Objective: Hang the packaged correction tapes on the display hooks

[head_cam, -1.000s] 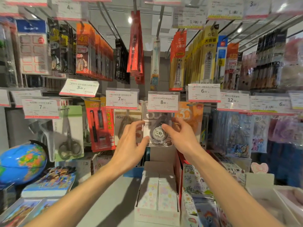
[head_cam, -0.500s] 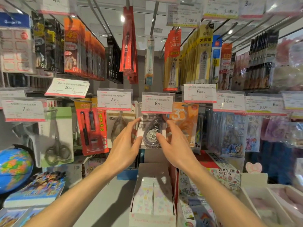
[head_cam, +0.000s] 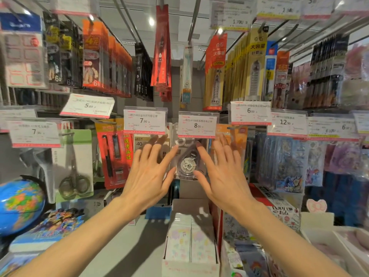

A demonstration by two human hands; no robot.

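Your left hand (head_cam: 148, 174) and right hand (head_cam: 221, 172) are both raised in front of the rack, backs toward you, fingers spread and straight, holding nothing. Between them hangs the tape pack (head_cam: 186, 158), a clear blister with a dark teardrop-shaped dispenser and a white wheel inside. It sits directly under the 8.00 tag (head_cam: 197, 124), which hides its top edge, so you cannot tell from here how it sits on the hook. Your left fingertips (head_cam: 174, 149) reach the pack's left edge; your right index tip lies over its upper right corner and your right thumb (head_cam: 199, 174) is at its lower right side. Whether they press on the plastic or only hover at it is unclear.

Just left of the pack, behind your left fingers, hangs a beige pack marked 40 (head_cam: 140, 143) under the 7.90 tag (head_cam: 144, 120). To the right, behind your right fingers, is an orange pack (head_cam: 238, 134). Farther left hang a red pen card (head_cam: 112, 154) and scissors (head_cam: 74, 176) on a green and white card. A globe (head_cam: 19, 204) stands at lower left, and an open white box (head_cam: 190, 242) of pastel packs sits below your hands
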